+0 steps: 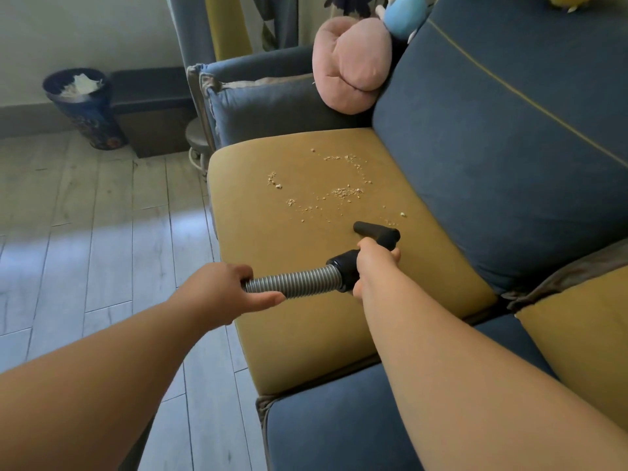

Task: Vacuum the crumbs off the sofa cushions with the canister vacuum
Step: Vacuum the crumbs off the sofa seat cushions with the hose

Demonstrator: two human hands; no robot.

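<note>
Pale crumbs lie scattered in patches over the far half of a mustard-yellow seat cushion on a blue sofa. A black vacuum nozzle rests on the cushion just in front of the crumbs, near the backrest. My right hand grips the black handle behind the nozzle. My left hand holds the grey ribbed hose further back, over the cushion's front edge. The canister is out of view.
A pink plush pillow leans in the sofa's far corner above a blue cushion. A second yellow cushion lies at the right. A dark waste bin with paper stands on the wood floor to the left.
</note>
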